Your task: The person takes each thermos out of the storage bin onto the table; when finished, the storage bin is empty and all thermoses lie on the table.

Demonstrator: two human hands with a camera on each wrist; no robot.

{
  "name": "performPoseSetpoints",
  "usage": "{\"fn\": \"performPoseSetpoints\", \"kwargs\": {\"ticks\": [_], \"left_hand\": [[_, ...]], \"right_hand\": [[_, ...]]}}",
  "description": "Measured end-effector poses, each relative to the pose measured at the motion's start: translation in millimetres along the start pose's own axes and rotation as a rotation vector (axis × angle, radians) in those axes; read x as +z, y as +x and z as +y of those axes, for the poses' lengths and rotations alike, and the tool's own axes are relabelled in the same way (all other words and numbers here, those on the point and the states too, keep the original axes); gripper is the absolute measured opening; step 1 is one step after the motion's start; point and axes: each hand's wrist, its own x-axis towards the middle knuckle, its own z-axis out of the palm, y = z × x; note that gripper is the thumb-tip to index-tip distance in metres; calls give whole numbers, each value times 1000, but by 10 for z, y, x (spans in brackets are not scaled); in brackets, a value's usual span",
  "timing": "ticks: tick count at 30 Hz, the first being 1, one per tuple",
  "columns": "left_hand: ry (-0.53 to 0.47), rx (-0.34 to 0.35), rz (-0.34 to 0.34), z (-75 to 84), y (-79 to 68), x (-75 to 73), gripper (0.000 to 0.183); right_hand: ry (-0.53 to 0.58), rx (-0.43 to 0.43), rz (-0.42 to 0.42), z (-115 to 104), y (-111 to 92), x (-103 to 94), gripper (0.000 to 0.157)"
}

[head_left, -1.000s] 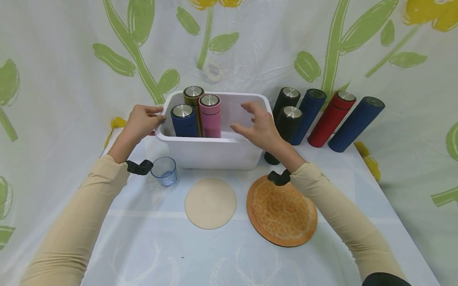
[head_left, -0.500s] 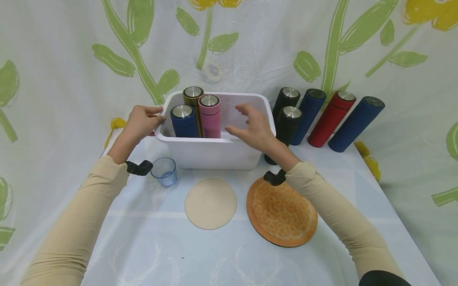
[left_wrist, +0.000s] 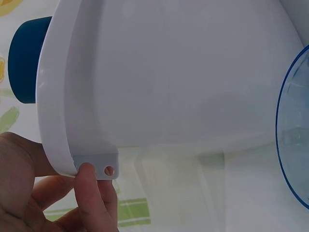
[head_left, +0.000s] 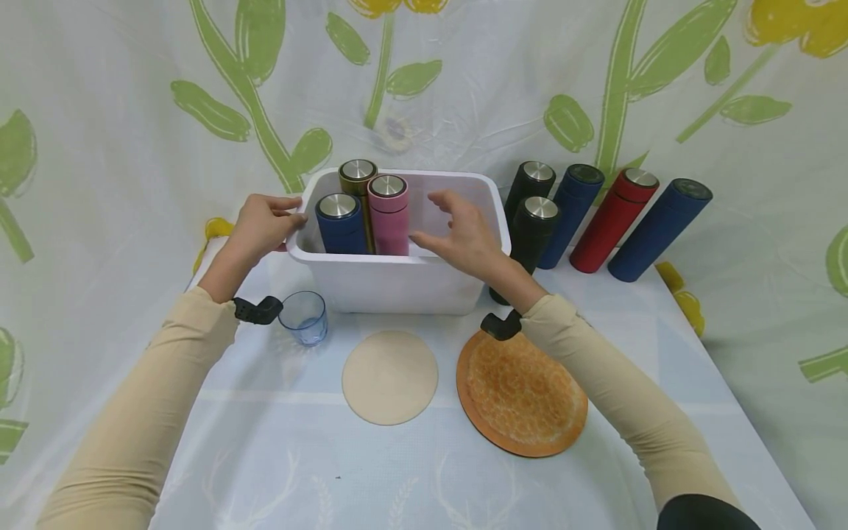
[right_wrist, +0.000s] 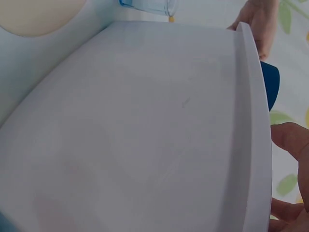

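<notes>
A white plastic bin (head_left: 397, 287) stands near the far side of the table. Its left rim is held by my left hand (head_left: 260, 224); the left wrist view shows the thumb against a small tab with a hole (left_wrist: 109, 171). Inside, to the left, stand a blue thermos (head_left: 341, 232), a pink thermos (head_left: 389, 217) and a gold-brown thermos (head_left: 358, 173), all with steel-topped lids. Over the bin's right part hovers my right hand (head_left: 464, 235), thumb and fingers spread apart, holding nothing, to the right of the pink thermos.
Right of the bin stand two black thermoses (head_left: 532, 228), another blue thermos (head_left: 575, 213), a red thermos (head_left: 612, 224) and a further blue one. A clear bluish glass (head_left: 305, 320) sits front left. A beige disc (head_left: 389, 377) and a round bread-patterned mat (head_left: 526, 397) lie in front.
My right hand has moved slightly left over the bin, closer to the pink thermos. The left hand, the bin and the thermoses have stayed in place.
</notes>
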Motion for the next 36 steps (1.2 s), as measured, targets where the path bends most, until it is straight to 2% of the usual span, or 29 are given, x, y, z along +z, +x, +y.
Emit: {"fn": "performPoseSetpoints", "kwargs": {"ticks": [11,36], "left_hand": [[-2,1,2,-16,2,-11,50],[-13,9,-7,0,-16,-15,50]], "right_hand": [[-33,1,-17,-44,101,31,64],[-75,59,-31,-141,300,103,71]]}}
